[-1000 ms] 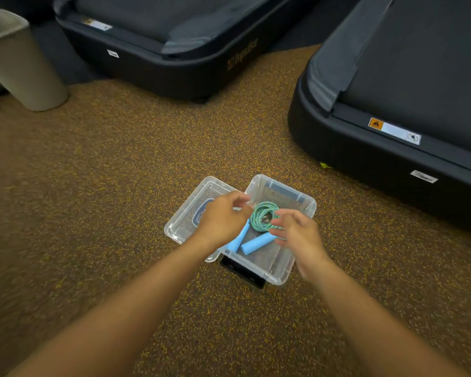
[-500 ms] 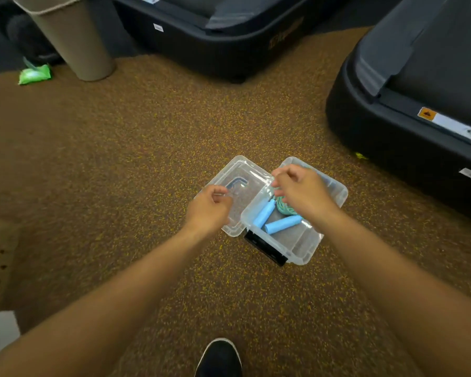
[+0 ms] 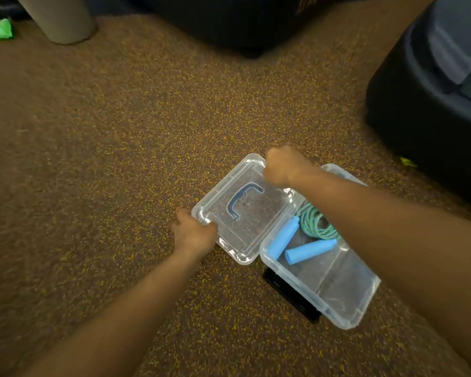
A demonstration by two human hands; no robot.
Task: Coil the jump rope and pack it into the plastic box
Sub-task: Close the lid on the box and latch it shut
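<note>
The jump rope (image 3: 307, 232) lies coiled inside the open plastic box (image 3: 321, 284) on the floor (image 3: 120, 137). Both hands grip the clear lid (image 3: 242, 210) beside the box. The left hand (image 3: 193, 235) holds its near edge, the right hand (image 3: 283, 167) its far corner, fingers curled tight.

The speckled floor (image 3: 120, 131) lies bare to the left and far of the clear lid (image 3: 245, 210), giving wide passage there. The right forearm (image 3: 365, 213) crosses above the far part of the open plastic box (image 3: 337, 295), blocking reach from the right. A dark machine base (image 3: 424, 110) closes the far right; a beige bin (image 3: 63, 20) stands far left.
</note>
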